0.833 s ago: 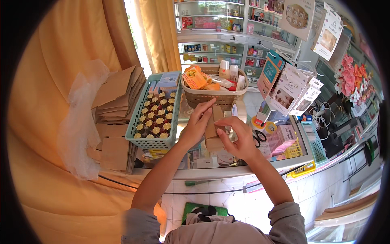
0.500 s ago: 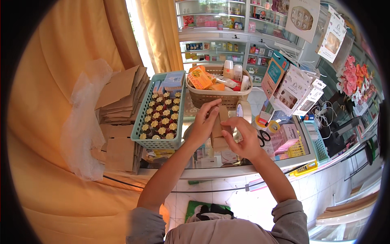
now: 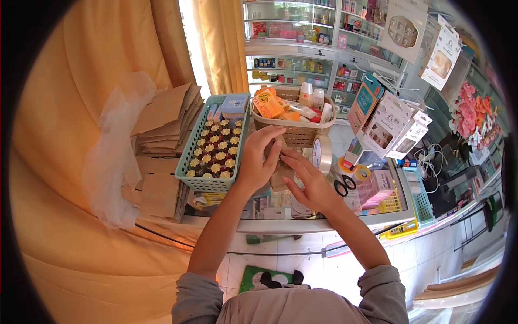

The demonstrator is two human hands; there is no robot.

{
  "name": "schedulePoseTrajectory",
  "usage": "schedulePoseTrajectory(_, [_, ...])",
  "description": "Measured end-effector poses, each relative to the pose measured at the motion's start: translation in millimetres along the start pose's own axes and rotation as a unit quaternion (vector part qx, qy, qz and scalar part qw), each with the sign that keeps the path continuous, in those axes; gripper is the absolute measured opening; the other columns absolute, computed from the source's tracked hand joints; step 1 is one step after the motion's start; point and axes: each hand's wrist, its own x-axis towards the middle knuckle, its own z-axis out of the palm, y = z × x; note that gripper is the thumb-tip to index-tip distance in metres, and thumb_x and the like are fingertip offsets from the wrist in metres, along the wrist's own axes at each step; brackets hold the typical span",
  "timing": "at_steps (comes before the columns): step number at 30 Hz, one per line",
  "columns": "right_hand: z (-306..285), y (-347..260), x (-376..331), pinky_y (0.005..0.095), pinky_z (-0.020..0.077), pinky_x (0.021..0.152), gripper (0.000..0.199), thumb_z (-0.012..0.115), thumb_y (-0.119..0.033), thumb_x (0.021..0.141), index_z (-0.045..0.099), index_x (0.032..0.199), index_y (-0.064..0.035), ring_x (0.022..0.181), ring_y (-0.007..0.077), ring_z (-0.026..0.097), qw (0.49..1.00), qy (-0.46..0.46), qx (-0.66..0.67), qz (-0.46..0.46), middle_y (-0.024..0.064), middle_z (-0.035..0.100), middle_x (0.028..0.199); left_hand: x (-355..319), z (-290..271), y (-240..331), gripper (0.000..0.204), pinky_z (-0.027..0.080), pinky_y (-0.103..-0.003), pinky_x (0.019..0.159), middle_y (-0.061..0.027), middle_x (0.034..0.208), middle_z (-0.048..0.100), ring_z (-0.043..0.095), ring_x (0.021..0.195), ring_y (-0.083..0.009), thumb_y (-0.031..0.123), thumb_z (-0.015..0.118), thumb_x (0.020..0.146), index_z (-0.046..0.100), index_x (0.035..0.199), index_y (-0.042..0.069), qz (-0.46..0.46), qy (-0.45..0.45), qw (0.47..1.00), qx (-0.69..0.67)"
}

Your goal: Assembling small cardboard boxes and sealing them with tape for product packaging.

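Note:
A small brown cardboard box (image 3: 279, 180) is upon the glass counter, partly hidden behind my hands. My left hand (image 3: 258, 163) closes around its left side, with the fingers reaching over its far end. On the box's right side rests my right hand (image 3: 311, 186), its fingers stretched toward the top edge and its thumb apart. Just right of the box stands a large roll of tape (image 3: 322, 153). To the left, a green basket (image 3: 208, 184) holds several small dark bottles with gold flower-shaped caps (image 3: 220, 156).
Flattened cardboard pieces (image 3: 162, 116) are stacked at the left beside clear plastic wrap (image 3: 116, 162). Behind my hands is a tan basket (image 3: 294, 128) of toiletries. Black-handled scissors (image 3: 345, 185), boxed false nails (image 3: 387, 121) and a pink box (image 3: 376, 189) are at the right.
Both hands have shifted slightly left. My right hand's bent, raised fingers have straightened and lowered onto the box, which has turned and is now more covered by my hands.

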Motion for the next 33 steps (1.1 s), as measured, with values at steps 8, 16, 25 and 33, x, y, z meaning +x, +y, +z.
schedulePoseTrajectory(8, [-33, -6, -2, 0.0372, 0.0472, 0.091, 0.040, 0.066, -0.004, 0.082, 0.052, 0.119, -0.0010, 0.109, 0.0344, 0.056, 0.999, 0.033, -0.010, -0.021, 0.0172, 0.053, 0.122, 20, 8, 43, 0.020, 0.040, -0.040, 0.087, -0.0096, 0.101, 0.064, 0.058, 0.096, -0.0282, 0.009, 0.059, 0.086, 0.062, 0.106, 0.006, 0.076, 0.044, 0.992, 0.093])
schedulePoseTrajectory(16, [-63, 21, -36, 0.0273, 0.0495, 0.069, 0.028, 0.069, -0.005, 0.081, 0.054, 0.105, -0.0029, 0.085, 0.0177, 0.059, 0.978, 0.129, 0.036, 0.161, 0.0091, 0.056, 0.097, 55, 53, 43, 0.024, 0.036, -0.040, 0.091, -0.0047, 0.107, 0.062, 0.056, 0.105, -0.0228, 0.022, 0.065, 0.085, 0.064, 0.105, 0.009, 0.087, -0.081, 0.951, 0.285])
schedulePoseTrajectory(25, [-53, 36, -35, 0.0224, 0.0478, 0.065, 0.024, 0.061, -0.017, 0.092, 0.055, 0.106, 0.0014, 0.082, 0.0073, 0.059, 0.911, 0.029, 0.266, 0.315, 0.0031, 0.063, 0.094, 75, 68, 29, 0.009, 0.034, -0.044, 0.087, -0.0044, 0.092, 0.065, 0.058, 0.095, -0.0230, 0.017, 0.066, 0.081, 0.068, 0.084, 0.009, 0.084, -0.125, 0.933, 0.327])
schedulePoseTrajectory(33, [-53, 46, -36, 0.0201, 0.0448, 0.065, 0.019, 0.060, -0.016, 0.094, 0.059, 0.101, 0.0009, 0.081, 0.0049, 0.057, 0.904, 0.009, 0.290, 0.313, 0.0006, 0.064, 0.087, 80, 68, 29, 0.005, 0.033, -0.040, 0.089, -0.0014, 0.090, 0.068, 0.060, 0.093, -0.0203, 0.014, 0.066, 0.081, 0.069, 0.082, 0.010, 0.092, -0.110, 0.933, 0.330])
